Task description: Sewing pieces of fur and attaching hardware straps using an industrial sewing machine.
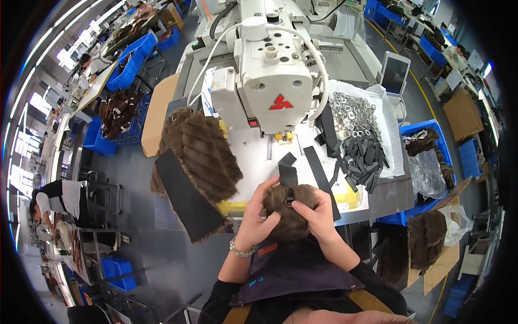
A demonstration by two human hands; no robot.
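Observation:
Close to my body, in front of the sewing machine, both hands grip a brown fur piece. My left hand holds its left side, thumb pressed on the fur. On the other side my right hand wraps the edge, its thumb at a small dark metal ring on the fur. A black strap sticks out from the piece's far end onto the white work plate. The fingers under the fur are hidden. Ahead stands the white sewing machine head, its needle area beyond my hands.
Left on the table lies a larger brown fur piece with a wide black strip. To the right are metal buckles, short black straps and a long black strip. A blue bin stands farther right.

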